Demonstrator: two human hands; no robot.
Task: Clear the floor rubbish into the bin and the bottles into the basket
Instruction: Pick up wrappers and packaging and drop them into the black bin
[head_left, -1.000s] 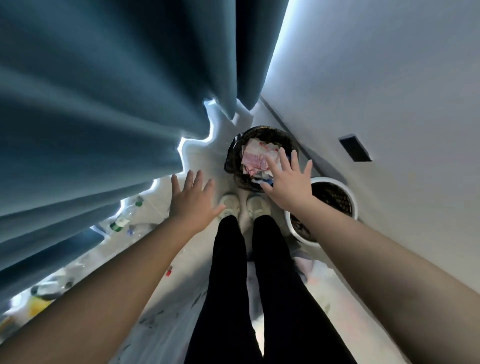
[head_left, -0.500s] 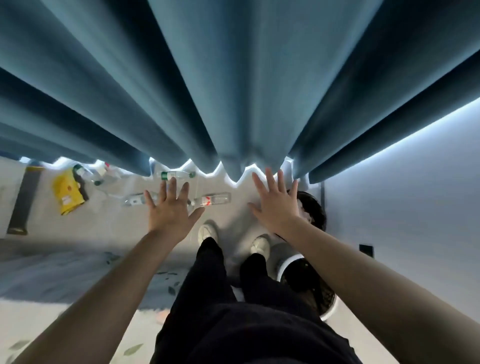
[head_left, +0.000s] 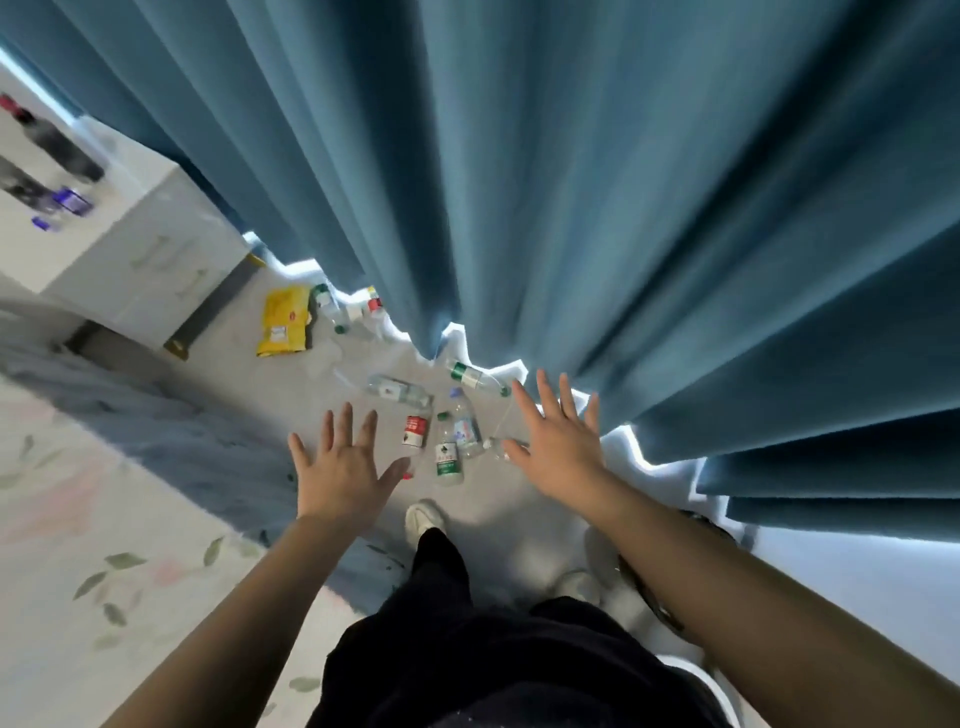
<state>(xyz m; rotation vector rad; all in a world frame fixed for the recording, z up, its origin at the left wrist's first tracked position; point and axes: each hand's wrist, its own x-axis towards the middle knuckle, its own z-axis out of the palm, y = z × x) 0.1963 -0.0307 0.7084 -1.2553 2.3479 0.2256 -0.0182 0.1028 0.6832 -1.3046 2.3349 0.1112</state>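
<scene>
Several clear plastic bottles lie on the grey floor in front of my feet: one with a red label (head_left: 415, 430), one with a green label (head_left: 447, 454), another clear one (head_left: 399, 389), and one at the curtain's hem (head_left: 471, 376). A yellow snack bag (head_left: 284, 320) lies further left, with more bottles (head_left: 347, 309) beside it. My left hand (head_left: 340, 467) is spread open above the floor, holding nothing. My right hand (head_left: 558, 447) is likewise spread open and empty. A dark woven container (head_left: 649, 597) shows partly behind my right forearm.
A blue curtain (head_left: 571, 182) hangs ahead and to the right. A white cabinet (head_left: 140, 260) stands at the left with dark bottles on top. A floral rug (head_left: 104, 519) covers the floor at lower left. My shoe (head_left: 423, 517) is near the bottles.
The view has swung left, away from the bin and basket, bringing the bottles, yellow bag and cabinet into view. Both hands stay spread open and empty.
</scene>
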